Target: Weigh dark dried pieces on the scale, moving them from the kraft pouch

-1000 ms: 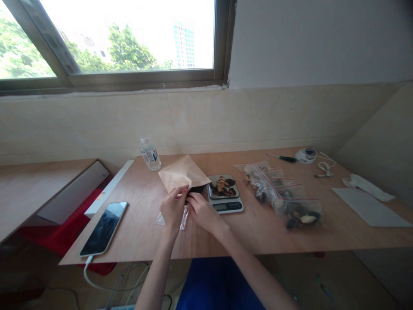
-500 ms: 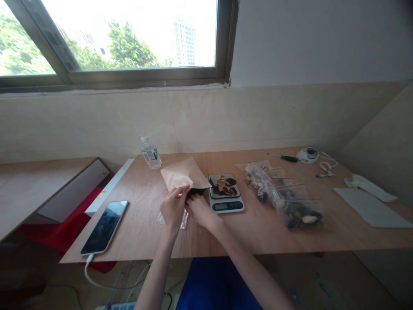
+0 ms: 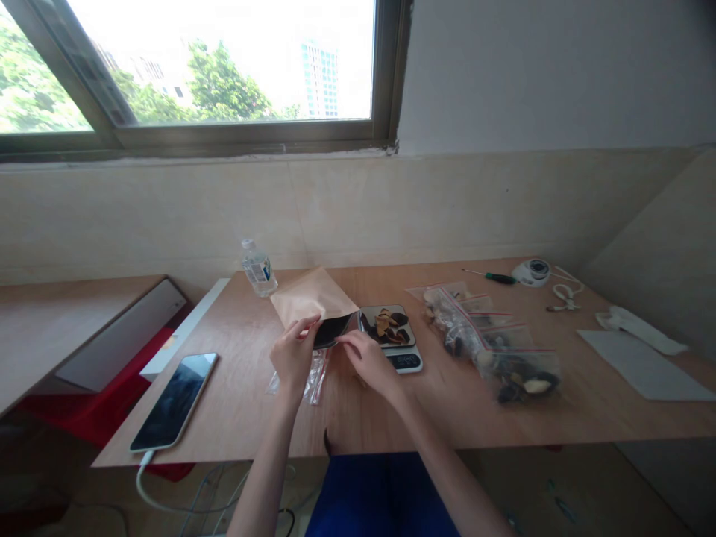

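Note:
A brown kraft paper bag (image 3: 313, 294) lies tilted over the table, its mouth turned towards me and spread so the dark inside shows. My left hand (image 3: 294, 354) pinches the near left edge of that mouth. At the right side of the opening, my right hand (image 3: 366, 358) has thumb and fingers closed on the bag's lip. Just right of the bag stands a kitchen scale (image 3: 406, 362), partly covered by my right hand. Brown and dark dried slices (image 3: 387, 325) lie on its plate. Beneath my hands is a clear plastic bag (image 3: 316, 380).
Several zip bags (image 3: 526, 377) of dried pieces lie right of the scale. A water bottle (image 3: 259, 268) stands behind the paper bag. A phone (image 3: 176, 403) on a cable lies left. A screwdriver (image 3: 500, 278), white camera (image 3: 531, 273) and white sheet (image 3: 643, 365) are at right.
My right hand has come out of the bag's mouth towards the right and now holds its lip. The mouth has widened. A small dark sliver now shows at the table's front edge.

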The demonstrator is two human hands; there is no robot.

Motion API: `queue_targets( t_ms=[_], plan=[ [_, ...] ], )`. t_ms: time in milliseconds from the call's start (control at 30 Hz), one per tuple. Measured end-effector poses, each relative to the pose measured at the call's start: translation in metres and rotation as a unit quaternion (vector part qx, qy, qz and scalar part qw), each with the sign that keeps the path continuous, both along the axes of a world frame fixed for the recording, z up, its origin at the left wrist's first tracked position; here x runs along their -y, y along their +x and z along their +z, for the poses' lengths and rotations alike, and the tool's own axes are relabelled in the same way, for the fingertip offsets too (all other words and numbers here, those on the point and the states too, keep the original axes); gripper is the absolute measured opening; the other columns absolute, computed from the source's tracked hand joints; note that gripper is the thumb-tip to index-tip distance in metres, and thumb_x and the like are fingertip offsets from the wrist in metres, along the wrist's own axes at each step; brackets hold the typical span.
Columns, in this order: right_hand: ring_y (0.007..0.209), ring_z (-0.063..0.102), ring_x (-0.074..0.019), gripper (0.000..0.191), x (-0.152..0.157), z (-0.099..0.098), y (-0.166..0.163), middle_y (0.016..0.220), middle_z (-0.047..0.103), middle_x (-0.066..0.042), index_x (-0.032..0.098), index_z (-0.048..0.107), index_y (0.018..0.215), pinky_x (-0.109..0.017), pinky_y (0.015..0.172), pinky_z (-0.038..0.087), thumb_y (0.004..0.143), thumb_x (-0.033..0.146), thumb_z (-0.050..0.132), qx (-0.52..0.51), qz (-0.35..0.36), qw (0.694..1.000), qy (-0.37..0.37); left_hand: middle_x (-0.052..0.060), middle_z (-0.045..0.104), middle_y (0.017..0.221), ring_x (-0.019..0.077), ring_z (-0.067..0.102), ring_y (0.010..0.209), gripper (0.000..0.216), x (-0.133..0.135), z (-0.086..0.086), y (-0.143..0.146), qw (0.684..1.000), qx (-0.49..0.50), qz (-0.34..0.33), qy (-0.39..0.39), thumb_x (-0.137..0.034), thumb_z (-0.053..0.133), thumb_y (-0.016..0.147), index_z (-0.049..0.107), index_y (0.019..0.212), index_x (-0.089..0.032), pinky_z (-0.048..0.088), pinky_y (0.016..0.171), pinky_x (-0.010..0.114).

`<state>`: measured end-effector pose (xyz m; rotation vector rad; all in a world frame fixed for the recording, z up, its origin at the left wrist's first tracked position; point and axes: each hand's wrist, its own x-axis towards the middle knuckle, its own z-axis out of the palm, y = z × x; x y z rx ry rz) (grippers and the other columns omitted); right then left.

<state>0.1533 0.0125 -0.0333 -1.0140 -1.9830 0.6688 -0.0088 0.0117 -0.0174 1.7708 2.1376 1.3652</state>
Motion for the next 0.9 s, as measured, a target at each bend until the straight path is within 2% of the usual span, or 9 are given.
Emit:
queue_targets(
  t_ms=[133, 233, 333, 433, 533, 633, 733, 900],
  plan=[
    [0.099, 0.055, -0.0145, 0.025, 0.027, -0.004, -0.005, 0.1, 0.059, -0.005, 0.02, 0.06, 0.104, -0.03, 0.09, 0.044, 0.09, 0.015, 0.039, 0.009, 0.029, 0.999, 0.021, -0.006, 0.07, 0.086, 0.0094, 0.064, 0.07, 0.016, -0.004, -0.013, -0.001, 1.0, -0.007, -0.007, -0.013, -0.038, 0.058, 0.081, 0.069, 0.09, -0.032, 0.036, 0.058, 0.019],
    [0.113, 0.047, -0.0195, 0.027, 0.05, -0.015, -0.004, 0.118, 0.053, -0.007, 0.022, 0.056, 0.113, -0.038, 0.098, 0.04, 0.088, 0.019, 0.045, 0.084, 0.055, 0.994, 0.052, -0.005, 0.069, 0.086, 0.0088, 0.062, 0.07, 0.016, -0.001, -0.025, -0.004, 0.999, -0.025, -0.018, -0.038, -0.036, 0.057, 0.082, 0.07, 0.091, -0.031, 0.035, 0.057, 0.019],
    [0.121, 0.038, -0.0259, 0.033, 0.059, -0.033, 0.003, 0.13, 0.047, -0.01, 0.021, 0.053, 0.119, -0.047, 0.102, 0.035, 0.087, 0.017, 0.046, 0.154, -0.009, 0.985, 0.073, -0.003, 0.068, 0.084, 0.0109, 0.061, 0.076, 0.017, 0.002, -0.033, -0.01, 0.996, -0.078, -0.016, -0.049, -0.035, 0.056, 0.083, 0.07, 0.093, -0.032, 0.033, 0.057, 0.02],
    [0.113, 0.045, -0.0251, 0.037, 0.057, -0.048, 0.012, 0.122, 0.053, -0.01, 0.021, 0.053, 0.119, -0.046, 0.097, 0.041, 0.085, 0.009, 0.041, 0.163, -0.05, 0.983, 0.066, -0.003, 0.067, 0.084, 0.0118, 0.06, 0.079, 0.017, 0.003, -0.036, -0.016, 0.993, -0.099, -0.015, -0.054, -0.035, 0.056, 0.083, 0.069, 0.093, -0.033, 0.033, 0.057, 0.02],
    [0.102, 0.052, -0.0214, 0.043, 0.056, -0.053, 0.019, 0.107, 0.06, -0.007, 0.022, 0.055, 0.116, -0.04, 0.089, 0.047, 0.083, 0.001, 0.036, 0.136, -0.028, 0.99, 0.04, -0.003, 0.067, 0.085, 0.0114, 0.06, 0.078, 0.018, 0.002, -0.033, -0.019, 0.994, -0.094, -0.019, -0.056, -0.036, 0.054, 0.084, 0.069, 0.094, -0.033, 0.033, 0.056, 0.02],
    [0.097, 0.056, -0.0183, 0.044, 0.056, -0.051, 0.023, 0.1, 0.064, -0.004, 0.022, 0.058, 0.111, -0.036, 0.087, 0.048, 0.081, -0.002, 0.036, 0.085, 0.002, 0.996, 0.014, -0.003, 0.067, 0.085, 0.0109, 0.06, 0.076, 0.018, 0.0, -0.028, -0.02, 0.995, -0.085, -0.018, -0.058, -0.036, 0.054, 0.084, 0.069, 0.094, -0.033, 0.032, 0.055, 0.02],
    [0.091, 0.06, -0.016, 0.038, 0.043, -0.039, 0.026, 0.094, 0.066, -0.002, 0.022, 0.06, 0.105, -0.032, 0.084, 0.049, 0.082, 0.001, 0.039, 0.025, -0.004, 1.0, 0.008, -0.004, 0.067, 0.085, 0.0102, 0.06, 0.074, 0.018, 0.0, -0.023, -0.021, 0.996, -0.069, -0.017, -0.058, -0.036, 0.055, 0.083, 0.069, 0.093, -0.033, 0.033, 0.056, 0.019],
    [0.089, 0.063, -0.0168, 0.024, -0.025, -0.002, 0.041, 0.094, 0.069, -0.004, 0.021, 0.065, 0.095, -0.03, 0.082, 0.049, 0.082, 0.011, 0.047, -0.021, -0.095, 0.994, 0.056, -0.004, 0.068, 0.085, 0.0108, 0.061, 0.075, 0.019, 0.001, -0.012, -0.027, 0.996, -0.052, -0.024, -0.061, -0.039, 0.055, 0.083, 0.069, 0.094, -0.034, 0.034, 0.057, 0.019]
  ],
)
